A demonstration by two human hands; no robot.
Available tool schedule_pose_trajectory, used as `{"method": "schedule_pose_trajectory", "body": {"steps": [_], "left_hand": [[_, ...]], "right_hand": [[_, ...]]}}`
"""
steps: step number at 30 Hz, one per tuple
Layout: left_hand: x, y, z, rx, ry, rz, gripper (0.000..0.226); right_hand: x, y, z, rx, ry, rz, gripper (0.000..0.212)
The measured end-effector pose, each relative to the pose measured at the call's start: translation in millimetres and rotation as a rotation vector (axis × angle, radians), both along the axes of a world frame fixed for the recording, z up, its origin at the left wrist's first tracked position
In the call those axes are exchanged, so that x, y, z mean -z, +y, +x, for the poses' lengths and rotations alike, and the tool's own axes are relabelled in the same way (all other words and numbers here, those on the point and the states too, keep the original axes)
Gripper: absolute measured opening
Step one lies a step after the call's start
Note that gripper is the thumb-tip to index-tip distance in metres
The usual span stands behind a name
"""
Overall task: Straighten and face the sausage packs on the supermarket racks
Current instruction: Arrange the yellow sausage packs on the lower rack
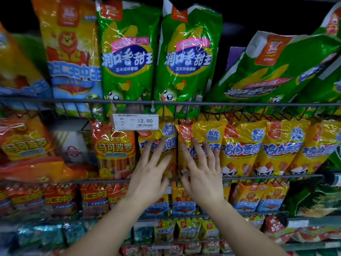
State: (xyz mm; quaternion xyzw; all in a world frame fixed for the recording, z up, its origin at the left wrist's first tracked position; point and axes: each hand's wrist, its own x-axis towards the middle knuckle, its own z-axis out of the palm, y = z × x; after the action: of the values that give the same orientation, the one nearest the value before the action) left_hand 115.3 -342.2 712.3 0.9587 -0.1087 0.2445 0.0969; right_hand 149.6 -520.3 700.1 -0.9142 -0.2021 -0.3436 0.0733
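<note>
wire rack [258,104]; flat hands [147,174] [203,174] press glossy crinkled yellow packs [239,145]

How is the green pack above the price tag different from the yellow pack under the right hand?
The green pack stands on the upper rack; the yellow pack stands one rack lower. The green pack shows corn cobs; the yellow pack shows a pale blue badge. No hand touches the green pack, while the right hand lies flat on the yellow pack. Both are shiny, upright and red-patched at the top.
</note>
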Motion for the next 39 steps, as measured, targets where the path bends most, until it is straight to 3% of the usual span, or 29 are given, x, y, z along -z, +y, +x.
{"method": "schedule_pose_trajectory", "body": {"steps": [7,15,24,30,33,39], "left_hand": [[21.0,22.2,-35.9,-0.048,0.045,-0.092,0.046],[36.0,51.5,-79.0,-0.212,0.095,-0.109,0.046],[32.1,100.1,-93.5,-0.299,0.035,-0.191,0.042],[44.1,164.8,-116.1,-0.471,-0.027,-0.190,0.041],[41.0,200.5,-121.3,-0.447,-0.120,-0.168,0.049],[28.1,219.2,-103.1,-0.296,-0.093,-0.185,0.055]], "right_hand": [[11.9,10.5,-1.7,-0.040,-0.017,0.065,0.083],[22.8,26.3,-8.3,-0.131,-0.013,-0.020,0.078],[6.0,41.0,-19.4,-0.081,0.032,0.114,0.064],[-2.0,77.9,-27.7,0.019,0.021,0.197,0.056],[-4.6,94.8,-29.0,0.108,0.032,0.255,0.057],[-1.2,138.9,-44.0,0.208,-0.041,0.322,0.047]]}}
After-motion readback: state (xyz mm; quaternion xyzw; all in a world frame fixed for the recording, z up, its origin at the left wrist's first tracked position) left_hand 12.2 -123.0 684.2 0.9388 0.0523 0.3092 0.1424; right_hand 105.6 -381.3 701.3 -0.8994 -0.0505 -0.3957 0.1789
